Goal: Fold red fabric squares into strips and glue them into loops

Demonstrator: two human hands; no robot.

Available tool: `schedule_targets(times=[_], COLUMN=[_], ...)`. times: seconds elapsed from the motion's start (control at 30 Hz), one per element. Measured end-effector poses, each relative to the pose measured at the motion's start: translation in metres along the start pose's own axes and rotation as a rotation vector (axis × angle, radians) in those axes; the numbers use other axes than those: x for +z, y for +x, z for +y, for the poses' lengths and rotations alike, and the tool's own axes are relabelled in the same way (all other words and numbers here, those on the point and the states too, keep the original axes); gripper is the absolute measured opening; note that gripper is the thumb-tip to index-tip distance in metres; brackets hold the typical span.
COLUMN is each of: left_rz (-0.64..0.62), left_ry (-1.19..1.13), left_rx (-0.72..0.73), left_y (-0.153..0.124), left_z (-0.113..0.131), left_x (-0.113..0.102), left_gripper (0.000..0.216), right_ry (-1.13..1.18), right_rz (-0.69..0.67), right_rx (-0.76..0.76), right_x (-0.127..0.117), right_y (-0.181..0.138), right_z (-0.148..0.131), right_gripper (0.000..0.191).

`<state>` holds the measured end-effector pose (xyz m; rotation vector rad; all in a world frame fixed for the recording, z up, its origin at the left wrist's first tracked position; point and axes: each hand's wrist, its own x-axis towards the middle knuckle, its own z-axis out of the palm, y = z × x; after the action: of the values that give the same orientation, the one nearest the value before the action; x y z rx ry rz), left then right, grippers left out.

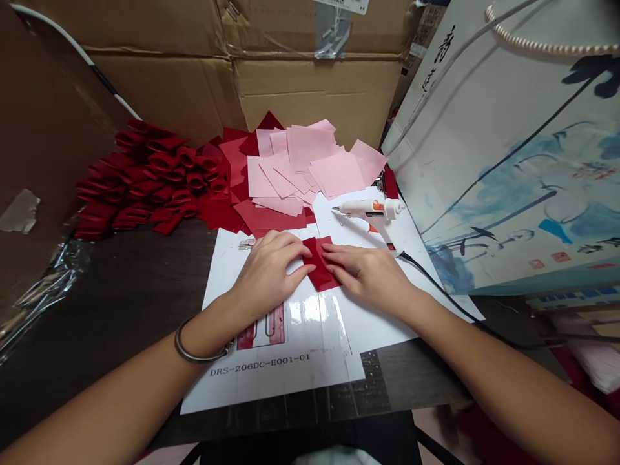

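Note:
A small dark red piece of paper or cloth lies on the white printed sheets, with a fold line running down it. My left hand pinches its left edge between thumb and fingers. From the other side, my right hand has its thumb and fingertips closed on the right edge. Just beyond my right hand, a white glue gun rests on its side, nozzle towards the left. Under my left wrist, a printed picture shows partly on the white sheet.
Loose pink squares and flat red squares are heaped behind the hands. Many folded red pieces are stacked at back left. Cardboard walls the back; a painted white panel stands at right. A black cord trails right.

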<state>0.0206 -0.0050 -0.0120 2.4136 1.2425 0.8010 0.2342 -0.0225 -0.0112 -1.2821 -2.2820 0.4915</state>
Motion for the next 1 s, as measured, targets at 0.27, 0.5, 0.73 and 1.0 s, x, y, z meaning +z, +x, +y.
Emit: schedule_targets(times=[0.27,0.5,0.73,1.0], left_rz=[0.009,0.082,0.082,-0.085], left_ry=[0.147,0.336,0.318,0.25], left_rx=[0.133,0.318,0.272,0.243], left_y=[0.0,-0.004,-0.006,-0.013], left_z=[0.0,0.003,0.006,-0.001], left_x=[-0.001,0.006,0.007,0.002], left_gripper=[0.02,0.022,0.024,0.036], right_ry=[-0.097,-0.179,-0.199,-0.189], right_rz=[-0.084,-0.088,-0.053,-0.056], right_rx=[-0.084,-0.081,-0.099,-0.093], right_x=[-0.009,-0.008,-0.006,-0.009], right_y=[0.001,0.002,0.002,0.006], right_z=[0.004,0.002,0.002,0.0], right_gripper=[0.035,0.037,0.038,0.037])
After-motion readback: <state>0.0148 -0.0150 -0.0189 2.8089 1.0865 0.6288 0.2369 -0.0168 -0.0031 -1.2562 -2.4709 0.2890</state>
